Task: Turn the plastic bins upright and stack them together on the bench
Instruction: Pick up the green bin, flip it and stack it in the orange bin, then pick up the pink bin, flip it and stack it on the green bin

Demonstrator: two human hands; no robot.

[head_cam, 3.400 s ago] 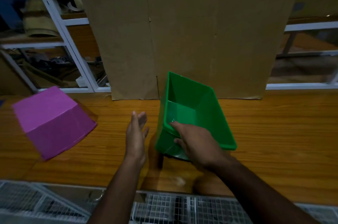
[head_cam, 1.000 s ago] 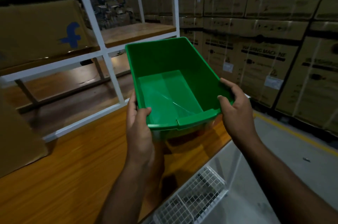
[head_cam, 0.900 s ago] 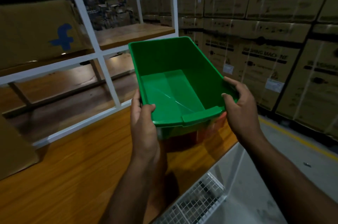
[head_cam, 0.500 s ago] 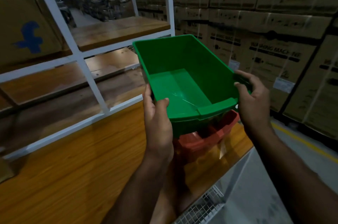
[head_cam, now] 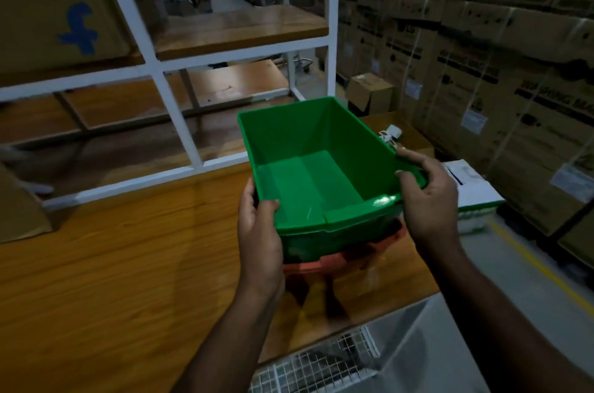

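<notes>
Green bin point(head_cam: 316, 164) has sunk onto red bin point(head_cam: 363, 253), white rack point(head_cam: 167, 97) behind.

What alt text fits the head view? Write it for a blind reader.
Both hands, left hand and right hand, grip an upright green bin by its rim, directly over an orange-red bin on the wooden bench. Stacked cartons stand behind.

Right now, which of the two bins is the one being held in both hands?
The green bin, upright and open-topped, with the left hand and right hand gripping its rim. The orange-red bin sits beneath it, mostly hidden.
</notes>
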